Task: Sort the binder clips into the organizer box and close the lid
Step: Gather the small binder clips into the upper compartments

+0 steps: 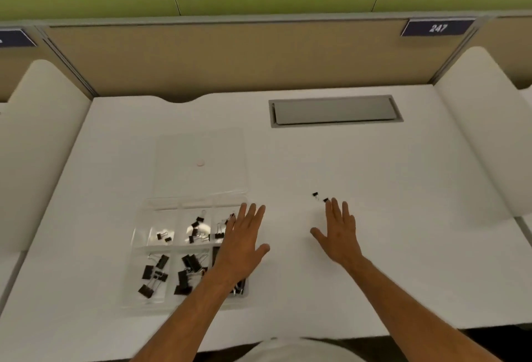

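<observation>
With most black binder clips already in the clear plastic compartmented organizer box (pixel 184 252), you are near the end of sorting. Two small black clips (pixel 315 195) lie just beyond your flat, empty right hand (pixel 339 235); pinch them next, while your left hand (pixel 244 243) hovers spread over the box.

Both forearms bare up to the frame edge, no rings or watch showing, and a light-coloured top (pixel 290 351) at the bottom.

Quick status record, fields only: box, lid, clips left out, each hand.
organizer box: clear, open, binder clips in six compartments
lid: flat on the desk behind the box
loose clips: two small ones, right of the box
left hand: open, over the box's right side
right hand: open, fingertips at the nearer loose clip
</observation>
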Available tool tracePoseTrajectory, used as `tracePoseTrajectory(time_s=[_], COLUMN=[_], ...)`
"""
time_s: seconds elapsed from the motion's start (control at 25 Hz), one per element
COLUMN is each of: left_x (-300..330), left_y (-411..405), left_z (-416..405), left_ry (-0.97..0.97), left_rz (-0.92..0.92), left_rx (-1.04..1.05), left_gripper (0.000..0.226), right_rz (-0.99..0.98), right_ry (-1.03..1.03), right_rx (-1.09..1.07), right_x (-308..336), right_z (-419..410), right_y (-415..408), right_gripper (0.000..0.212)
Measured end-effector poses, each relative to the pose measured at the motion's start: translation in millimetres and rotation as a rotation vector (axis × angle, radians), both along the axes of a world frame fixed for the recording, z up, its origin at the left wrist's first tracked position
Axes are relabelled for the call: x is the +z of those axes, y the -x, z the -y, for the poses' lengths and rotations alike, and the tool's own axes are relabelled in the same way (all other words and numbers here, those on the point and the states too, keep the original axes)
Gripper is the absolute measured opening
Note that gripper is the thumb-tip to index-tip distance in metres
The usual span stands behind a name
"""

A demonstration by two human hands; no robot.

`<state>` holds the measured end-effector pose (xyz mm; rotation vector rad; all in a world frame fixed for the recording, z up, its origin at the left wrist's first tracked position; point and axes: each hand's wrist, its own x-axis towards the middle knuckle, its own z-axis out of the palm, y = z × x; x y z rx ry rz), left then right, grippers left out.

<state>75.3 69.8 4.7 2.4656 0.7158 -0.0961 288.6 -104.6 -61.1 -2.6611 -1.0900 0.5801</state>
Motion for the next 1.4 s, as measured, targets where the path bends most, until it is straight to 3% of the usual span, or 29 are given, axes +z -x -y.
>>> tracePoseTrajectory(time_s=[0.2,0.48,0.6,0.76,0.96,1.12,1.4], left_x=[-6,-21,-28,-37,-57,-75,-79], left_y=[-22,-64,-90,-134,-189,-219,-191], left_z=[16,7,0,-7,-13,-13,-5], left_ry=[-0.053,-0.047,-0.042,-0.082,-0.08,-0.178,-0.305], left_rz=[-0.15,-0.26,-0.286,-0.278,-0.143,-0.115,-0.139], left_rx=[-0.011,-0.094,-0.145,-0.24,-0.294,-0.404,-0.356], left_gripper=[0.095,0.091,0.087,0.078,0.056,0.058,0.02], right_rz=[0.127,0.295,0.274,0.234,0.086,-0.005,-0.087], right_ry=[0.185,0.053,0.007,-0.1,-0.289,-0.395,-0.424], right_rx=[0.047,0.077,0.068,0.052,-0.052,-0.165,-0.21], right_x=[-21,-27,-28,-31,-24,-12,1], right_z=[-4,-24,-30,-24,4,31,49], right_y=[-43,-72,-83,-86,-73,-61,-49], right_gripper=[0.084,0.028,0.006,0.009,0.012,0.015,0.017])
